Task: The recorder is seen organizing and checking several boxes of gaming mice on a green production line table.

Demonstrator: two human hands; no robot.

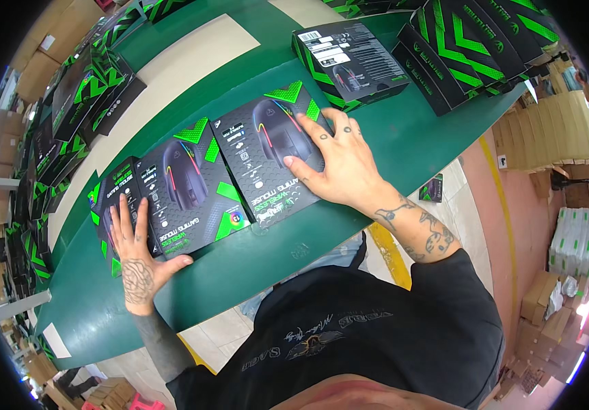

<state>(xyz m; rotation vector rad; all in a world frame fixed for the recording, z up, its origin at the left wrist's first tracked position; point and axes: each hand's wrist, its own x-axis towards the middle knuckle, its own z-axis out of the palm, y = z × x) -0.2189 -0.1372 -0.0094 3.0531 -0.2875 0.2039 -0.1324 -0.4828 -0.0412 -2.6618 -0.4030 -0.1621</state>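
My right hand (342, 160) is spread wide, thumb and index finger well apart on the printed front of the right-hand computer-mouse box (264, 174); the other fingers lie along its right edge. I cannot tell whether any of them press on its side. My left hand (139, 263) is also spread wide, its fingers reaching over the left-hand mouse box (106, 229), which they partly cover. The thumb points out to the right, by the near edge of the middle mouse box (185, 174).

These three boxes, black with green patches, lie face up in a slanting row across the green tabletop (240, 277), the middle one close between its neighbours. Each of the middle and right ones shows a picture of a dark mouse with coloured light strips.

Farther off, another mouse box (352, 61) lies with its back up, bearing white labels. Just to its right a group of black-and-green boxes (451, 58) leans at a slant, and more boxes (89, 89) are piled at the far left. A beige strip (195, 58) runs across the tabletop between. Past the right edge, stacked cardboard (533, 130) stands above the floor (496, 205).
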